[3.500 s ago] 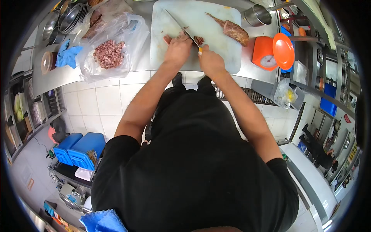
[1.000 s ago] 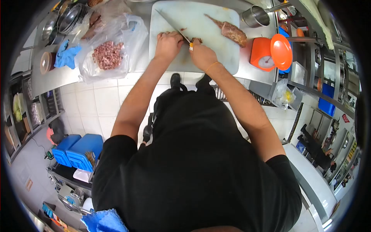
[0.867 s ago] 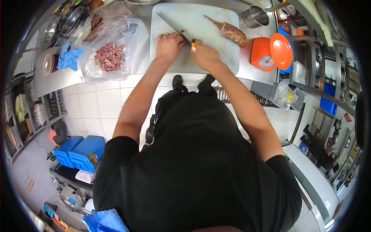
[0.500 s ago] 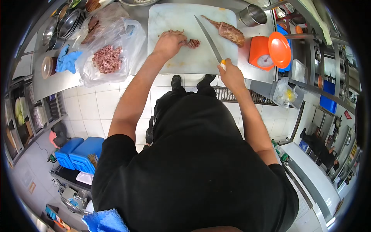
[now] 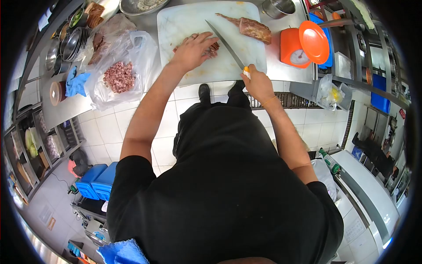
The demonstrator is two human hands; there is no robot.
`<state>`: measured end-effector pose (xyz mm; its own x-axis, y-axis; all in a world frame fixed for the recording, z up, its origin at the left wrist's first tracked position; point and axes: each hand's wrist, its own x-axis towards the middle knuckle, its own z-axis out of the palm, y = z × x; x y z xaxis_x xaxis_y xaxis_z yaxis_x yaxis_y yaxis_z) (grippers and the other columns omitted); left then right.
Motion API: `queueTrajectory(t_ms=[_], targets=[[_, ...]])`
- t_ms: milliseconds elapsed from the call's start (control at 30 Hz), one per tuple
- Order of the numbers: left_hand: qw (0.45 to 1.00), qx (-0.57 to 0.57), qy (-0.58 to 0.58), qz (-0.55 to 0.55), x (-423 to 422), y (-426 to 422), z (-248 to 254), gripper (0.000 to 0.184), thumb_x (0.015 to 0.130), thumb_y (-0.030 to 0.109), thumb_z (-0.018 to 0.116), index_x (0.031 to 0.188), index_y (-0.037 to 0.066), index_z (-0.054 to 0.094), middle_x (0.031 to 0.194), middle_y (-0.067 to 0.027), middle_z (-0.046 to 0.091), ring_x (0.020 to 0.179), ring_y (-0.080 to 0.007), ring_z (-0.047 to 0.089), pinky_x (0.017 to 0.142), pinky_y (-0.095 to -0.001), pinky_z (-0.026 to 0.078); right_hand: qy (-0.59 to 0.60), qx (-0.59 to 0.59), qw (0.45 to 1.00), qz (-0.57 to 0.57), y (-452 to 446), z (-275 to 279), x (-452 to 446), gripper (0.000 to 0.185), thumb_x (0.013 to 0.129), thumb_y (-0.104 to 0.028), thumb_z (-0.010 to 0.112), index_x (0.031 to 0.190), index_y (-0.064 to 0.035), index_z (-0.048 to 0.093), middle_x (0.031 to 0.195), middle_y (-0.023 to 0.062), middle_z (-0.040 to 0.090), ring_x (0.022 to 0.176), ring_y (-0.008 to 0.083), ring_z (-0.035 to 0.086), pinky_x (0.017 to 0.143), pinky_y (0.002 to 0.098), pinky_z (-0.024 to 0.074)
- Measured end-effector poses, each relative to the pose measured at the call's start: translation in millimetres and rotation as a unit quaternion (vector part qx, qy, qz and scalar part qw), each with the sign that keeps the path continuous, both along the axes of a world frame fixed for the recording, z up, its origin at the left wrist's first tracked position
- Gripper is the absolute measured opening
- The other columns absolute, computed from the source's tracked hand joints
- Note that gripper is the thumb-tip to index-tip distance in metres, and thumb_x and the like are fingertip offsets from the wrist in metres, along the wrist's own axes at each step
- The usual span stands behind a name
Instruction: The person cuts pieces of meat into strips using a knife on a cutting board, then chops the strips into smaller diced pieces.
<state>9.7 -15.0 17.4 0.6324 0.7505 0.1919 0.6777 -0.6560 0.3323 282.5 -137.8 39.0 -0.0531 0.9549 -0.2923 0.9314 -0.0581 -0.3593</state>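
Note:
On the white cutting board (image 5: 189, 20), my left hand (image 5: 192, 53) lies palm down with its fingers spread over cut strips of brown meat (image 5: 212, 51). The palm hides part of the pile. My right hand (image 5: 259, 85) grips the yellow-and-white handle of a long kitchen knife (image 5: 227, 45). Its blade points away and to the left, just right of the meat strips. A larger uncut piece of meat (image 5: 255, 31) with a thin tail rests at the board's far right.
Left of the board, a clear plastic bag (image 5: 147, 55) holds diced pink meat (image 5: 119, 77). Nearby are a blue cloth (image 5: 76, 83) and stacked metal bowls (image 5: 74, 44). An orange scale (image 5: 293, 48) stands at right, with a metal pot (image 5: 279, 8) behind it.
My left hand has opened from a bunched shape and flattened over the meat strips. The knife stays in my right hand, its blade still over the board. The view has shifted slightly.

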Motion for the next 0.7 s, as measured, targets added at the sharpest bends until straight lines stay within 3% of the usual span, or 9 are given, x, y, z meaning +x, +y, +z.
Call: queueTrajectory(t_ms=[100,200,500,700], targets=[[0.996,-0.045,0.040,-0.068,-0.2,15.6,-0.6,0.059,0.092,0.023,0.078,0.148,0.019,0.061,0.146,-0.0056,0.064,0.139,-0.0301,0.056,0.117,-0.0441,0.046,0.038,-0.010,0.999,-0.005,0.1,1.8,3.2,0.039,0.102,-0.032,0.067,0.116,0.0025,0.057,0.084,0.0289,0.073,0.084,0.0483,0.073,0.074,0.0575,0.0582],[0.987,-0.092,0.030,-0.128,-2.4,28.7,-0.3,0.056,0.092,0.022,0.078,0.146,0.017,0.064,0.144,-0.0049,0.065,0.134,-0.0312,0.059,0.115,-0.0428,0.047,0.065,-0.015,0.998,-0.007,-2.0,2.2,6.9,0.039,0.102,-0.032,0.067,0.115,0.0034,0.058,0.085,0.0303,0.073,0.084,0.0499,0.073,0.074,0.0575,0.0576],[0.994,-0.096,0.005,0.050,22.9,-16.6,-8.0,0.046,0.092,0.025,0.077,0.135,0.010,0.069,0.127,-0.0107,0.068,0.120,-0.0340,0.065,0.105,-0.0444,0.054,0.032,-0.011,0.999,0.001,-4.7,14.5,1.4,0.038,0.102,-0.032,0.067,0.114,0.0025,0.059,0.084,0.0277,0.073,0.082,0.0480,0.073,0.074,0.0568,0.0579],[0.983,-0.074,-0.037,0.163,41.8,-41.4,-9.8,0.049,0.090,0.026,0.081,0.134,0.008,0.068,0.127,-0.0148,0.068,0.114,-0.0382,0.067,0.100,-0.0488,0.055,-0.005,-0.002,1.000,0.001,8.9,21.4,-13.8,0.037,0.103,-0.033,0.067,0.115,0.0006,0.060,0.084,0.0253,0.074,0.082,0.0456,0.074,0.074,0.0557,0.0580]])
